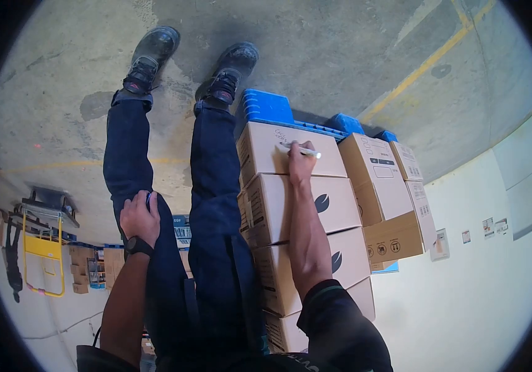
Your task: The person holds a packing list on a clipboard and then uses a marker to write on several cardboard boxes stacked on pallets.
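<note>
The right hand (pixel 302 160) closes its fingers round a slim white marker pen (pixel 310 152), a narrow grip; the pen lies slantwise, its tip at a pale brown cardboard box (pixel 328 141), beside small dark handwritten marks (pixel 281 135) on that face; whether the tip touches the cardboard, I cannot tell. This box sits next to a bright blue plastic pallet (pixel 269 106); against its other side lies a matching brown carton with a dark leaf print (pixel 342 204), and more like it continue the stack, the right forearm reaching across them.

The left hand (pixel 140 218), a black wristwatch (pixel 139 245) at its wrist, rests on the knee of the dark navy trousers (pixel 128 142), fingers curled; a small dark bluish object (pixel 149 198) shows by the thumb and forefinger; whether it is gripped, I cannot tell.

Beside the stack stand further brown cardboard boxes (pixel 374 167), one with a flap jutting out; black lace-up shoes (pixel 154 49) stand on the grey concrete floor (pixel 340 56).
</note>
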`<state>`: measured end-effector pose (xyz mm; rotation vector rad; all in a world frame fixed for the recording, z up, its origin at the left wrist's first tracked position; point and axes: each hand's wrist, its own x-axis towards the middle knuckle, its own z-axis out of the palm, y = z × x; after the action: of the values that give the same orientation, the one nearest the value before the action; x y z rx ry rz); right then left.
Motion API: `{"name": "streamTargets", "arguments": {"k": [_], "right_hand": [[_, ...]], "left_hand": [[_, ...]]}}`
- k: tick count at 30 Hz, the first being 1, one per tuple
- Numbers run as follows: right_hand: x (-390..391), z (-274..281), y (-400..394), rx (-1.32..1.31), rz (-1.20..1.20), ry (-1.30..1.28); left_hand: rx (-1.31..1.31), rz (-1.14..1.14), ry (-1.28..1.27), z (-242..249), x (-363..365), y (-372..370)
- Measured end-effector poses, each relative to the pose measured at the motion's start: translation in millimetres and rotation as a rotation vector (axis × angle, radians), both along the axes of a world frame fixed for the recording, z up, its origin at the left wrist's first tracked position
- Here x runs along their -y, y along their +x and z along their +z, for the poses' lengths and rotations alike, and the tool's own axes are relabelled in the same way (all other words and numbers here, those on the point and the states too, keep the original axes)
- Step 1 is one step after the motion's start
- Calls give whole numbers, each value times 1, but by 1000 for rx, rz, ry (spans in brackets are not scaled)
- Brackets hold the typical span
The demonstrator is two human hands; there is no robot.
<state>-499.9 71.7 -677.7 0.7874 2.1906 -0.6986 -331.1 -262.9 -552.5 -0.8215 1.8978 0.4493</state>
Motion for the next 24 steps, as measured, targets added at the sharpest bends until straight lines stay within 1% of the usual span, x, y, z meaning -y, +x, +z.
{"name": "streamTargets", "arguments": {"k": [1, 4, 6, 8, 12, 15, 17, 18, 20, 21, 23, 24], "right_hand": [[5, 2, 3, 2, 130, -76], [9, -5, 8, 76, 78, -138], [9, -9, 8, 107, 81, -98], [5, -13, 10, 138, 176, -49], [-2, -12, 11, 161, 178, -50], [3, -10, 9, 142, 206, -57], [10, -2, 5, 127, 99, -121], [6, -3, 7, 131, 100, -117], [3, -10, 9, 173, 250, -64], [3, -8, 8, 174, 251, -65], [5, -5, 7, 41, 148, -47], [8, -6, 6, 41, 147, -49]], "left_hand": [[23, -7, 5, -1, 0, -1], [15, -20, 7, -3, -1, 4], [28, -15, 14, -3, 0, 2], [43, -11, 19, -2, 2, -1], [41, -10, 22, -2, 2, -1], [27, -15, 23, -3, 3, -1], [24, -15, 19, -3, 3, -2], [41, -16, 19, -3, 3, -4], [59, -15, 20, -2, 2, -4], [48, -9, 22, -2, 2, -3], [34, -6, 17, -4, 4, -2], [48, -5, 23, -5, 5, -1]]}}
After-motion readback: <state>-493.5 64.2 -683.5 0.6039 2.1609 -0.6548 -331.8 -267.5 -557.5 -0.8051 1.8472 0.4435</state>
